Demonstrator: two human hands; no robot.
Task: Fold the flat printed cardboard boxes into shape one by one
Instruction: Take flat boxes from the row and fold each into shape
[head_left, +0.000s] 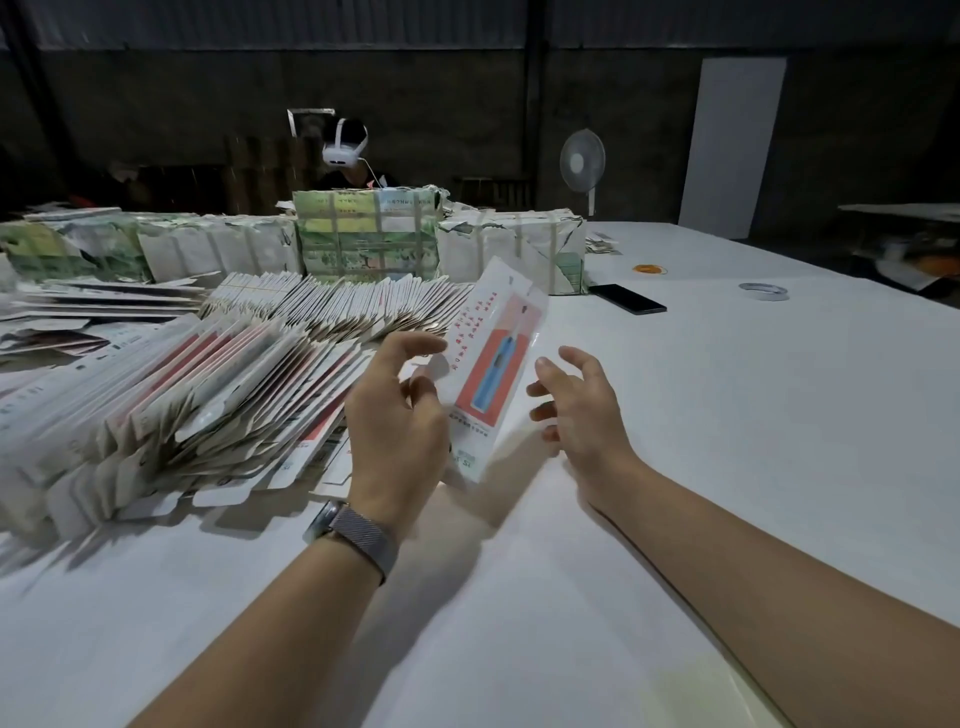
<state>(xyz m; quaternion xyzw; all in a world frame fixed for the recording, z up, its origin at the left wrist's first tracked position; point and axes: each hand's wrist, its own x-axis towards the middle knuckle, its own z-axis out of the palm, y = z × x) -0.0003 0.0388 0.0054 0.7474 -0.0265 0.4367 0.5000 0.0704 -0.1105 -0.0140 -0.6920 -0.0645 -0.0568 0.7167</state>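
Left hand (397, 415): fingers curled round the lower left edge of a flat white cardboard box with a red-and-blue print (493, 364), held tilted above the white tabletop (727, 415). Right hand (582, 410): fingers spread, loose, just beside the box's right edge, grasping nothing. Fanned stack of flat printed boxes (208, 395) left of the hands. Black phone (627, 299) farther back.

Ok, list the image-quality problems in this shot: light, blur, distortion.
Head view: the background wall is dim while the white table is bright; the hands cast soft shadows under the held box; the left hand and right hand are slightly motion-blurred; the wide angle bends the table edges.
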